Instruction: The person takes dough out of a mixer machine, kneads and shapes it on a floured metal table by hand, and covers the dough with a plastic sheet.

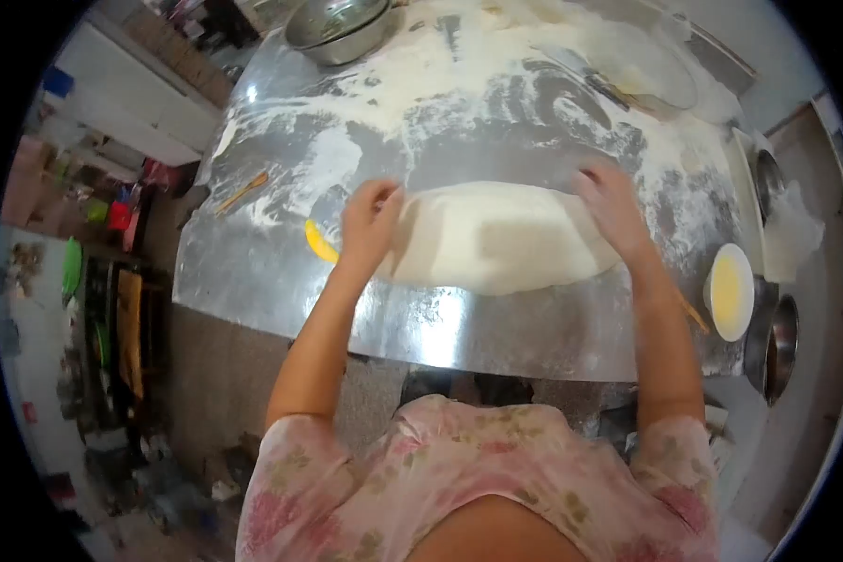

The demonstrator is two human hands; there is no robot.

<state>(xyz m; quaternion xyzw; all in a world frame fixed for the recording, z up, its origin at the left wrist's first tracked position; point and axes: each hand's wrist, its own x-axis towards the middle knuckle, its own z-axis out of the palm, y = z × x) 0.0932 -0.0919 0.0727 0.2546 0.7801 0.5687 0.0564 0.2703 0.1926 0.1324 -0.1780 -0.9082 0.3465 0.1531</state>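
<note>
A large flat sheet of pale dough (496,239) lies on the floured metal table (393,323). My left hand (373,220) is at the dough's upper left edge, its fingers curled together. At the upper right edge is my right hand (611,201), fingers also curled and slightly blurred. Whether either hand pinches the dough's edge is too small to make out. A yellow curved object (320,242) lies just left of my left forearm.
Metal bowls (342,33) stand at the back left. A white bowl with yellow contents (729,292) and a metal bowl (779,351) are at the right. A wooden stick (242,193) lies at the left, and a transparent round sheet or lid (660,75) lies at the back right.
</note>
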